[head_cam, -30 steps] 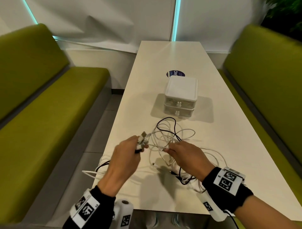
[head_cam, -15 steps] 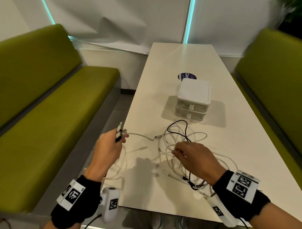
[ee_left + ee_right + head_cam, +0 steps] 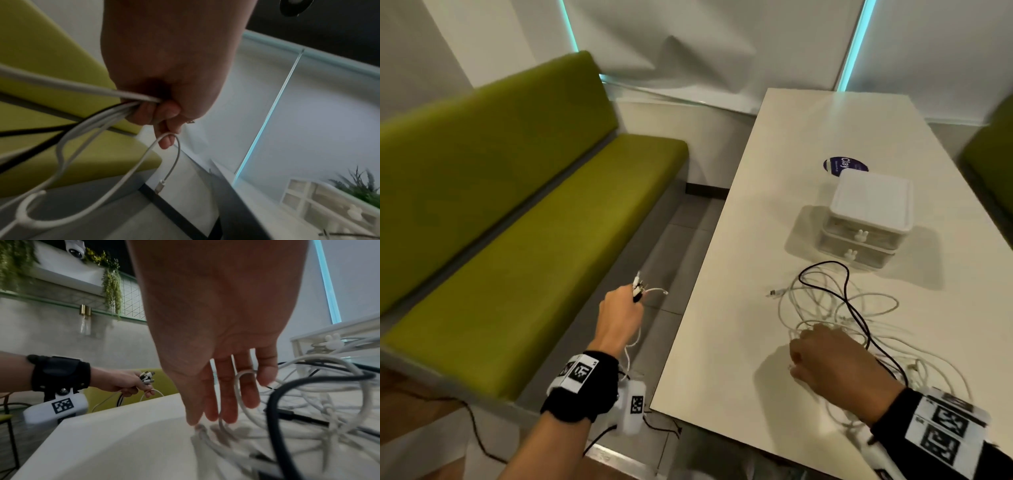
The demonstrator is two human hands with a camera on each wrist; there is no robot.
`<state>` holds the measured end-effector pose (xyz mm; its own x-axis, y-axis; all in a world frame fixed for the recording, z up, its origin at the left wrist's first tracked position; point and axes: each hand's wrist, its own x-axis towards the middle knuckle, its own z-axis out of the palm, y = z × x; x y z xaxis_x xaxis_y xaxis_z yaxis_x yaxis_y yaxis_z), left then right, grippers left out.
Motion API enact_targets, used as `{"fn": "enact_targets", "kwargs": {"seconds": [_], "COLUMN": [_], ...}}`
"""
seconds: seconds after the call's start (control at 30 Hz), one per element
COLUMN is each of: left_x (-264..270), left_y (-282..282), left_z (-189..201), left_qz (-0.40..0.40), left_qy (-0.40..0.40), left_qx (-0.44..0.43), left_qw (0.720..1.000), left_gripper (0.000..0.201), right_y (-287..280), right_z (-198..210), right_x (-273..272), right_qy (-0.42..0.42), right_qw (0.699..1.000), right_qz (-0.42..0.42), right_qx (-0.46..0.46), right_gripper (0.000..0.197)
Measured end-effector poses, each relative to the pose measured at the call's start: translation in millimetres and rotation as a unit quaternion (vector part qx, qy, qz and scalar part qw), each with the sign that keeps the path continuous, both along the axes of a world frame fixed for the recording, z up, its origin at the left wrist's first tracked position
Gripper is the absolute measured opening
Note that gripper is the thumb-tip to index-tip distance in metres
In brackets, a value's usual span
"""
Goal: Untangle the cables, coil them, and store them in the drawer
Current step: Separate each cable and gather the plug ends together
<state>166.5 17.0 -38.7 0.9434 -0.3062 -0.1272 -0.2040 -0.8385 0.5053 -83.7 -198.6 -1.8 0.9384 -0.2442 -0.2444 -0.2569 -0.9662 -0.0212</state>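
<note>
A tangle of white cables [image 3: 825, 308] with one black cable [image 3: 854, 310] lies on the white table [image 3: 774, 164], in front of a small white two-drawer unit [image 3: 866, 219]; both drawers look closed. My left hand [image 3: 619, 315] is out past the table's left edge, above the floor, gripping a bundle of cable plug ends [image 3: 638, 291]. White and black cables [image 3: 82, 123] trail from that fist, and one short white end hangs free with its connector [image 3: 160, 186]. My right hand [image 3: 832, 356] rests on the tangle, its fingers [image 3: 228, 402] straight and pressing white cable against the table.
A green bench [image 3: 534, 205] runs along the left, with grey floor [image 3: 671, 246] between it and the table. A second green seat [image 3: 993, 164] is at the right edge. A round blue sticker [image 3: 844, 166] lies behind the drawer unit.
My left hand has pulled the plug bundle leftward, from over the table to beyond its edge. A white cable end has slid out of the tangle. My right hand has stayed on the pile.
</note>
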Motion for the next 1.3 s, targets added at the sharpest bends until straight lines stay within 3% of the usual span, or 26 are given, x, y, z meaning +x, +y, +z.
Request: {"fn": "enact_targets", "kwargs": {"seconds": [0.17, 0.3, 0.37, 0.43, 0.57, 0.67, 0.77, 0.9, 1.1, 1.3], "left_x": [-4, -18, -25, -32, -59, -88, -114, -139, -165, -192], "left_y": [-3, -10, -15, -23, -48, -72, -95, -121, -139, -149], "left_z": [-11, 12, 25, 35, 47, 54, 60, 58, 49, 50], "left_qz": [-0.014, -0.032, -0.043, -0.058, -0.125, -0.169, -0.198, -0.208, -0.146, -0.181], "left_qy": [-0.006, -0.038, -0.044, -0.034, 0.03, 0.069, 0.104, 0.096, 0.135, 0.194], "left_qx": [-0.012, -0.066, -0.077, -0.094, -0.185, -0.228, -0.284, -0.295, -0.34, -0.337], "left_qw": [1.0, 0.997, 0.995, 0.993, 0.974, 0.956, 0.932, 0.928, 0.919, 0.903], "left_gripper": [0.026, 0.037, 0.04, 0.041, 0.03, 0.035, 0.036, 0.038, 0.037, 0.048], "right_y": [3, -2, 1, 3, 3, 2, -4, -6, -9, -15], "right_z": [-2, -7, -5, 6, 26, 29, 26, 21, 19, 18], "right_x": [-1, -6, -4, -3, -1, -1, -6, -11, -23, -34], "right_qy": [-0.007, -0.037, -0.08, -0.105, -0.176, -0.192, -0.224, -0.302, -0.359, -0.383], "right_qw": [1.0, 0.999, 0.996, 0.994, 0.976, 0.966, 0.94, 0.897, 0.842, 0.798], "right_qz": [0.008, 0.0, 0.019, -0.013, -0.085, -0.108, -0.15, -0.169, -0.189, -0.198], "right_qx": [-0.019, -0.022, -0.021, 0.018, 0.091, 0.135, 0.21, 0.275, 0.356, 0.42], "right_gripper": [0.019, 0.038, 0.031, 0.012, 0.019, 0.015, 0.004, 0.005, 0.023, 0.024]}}
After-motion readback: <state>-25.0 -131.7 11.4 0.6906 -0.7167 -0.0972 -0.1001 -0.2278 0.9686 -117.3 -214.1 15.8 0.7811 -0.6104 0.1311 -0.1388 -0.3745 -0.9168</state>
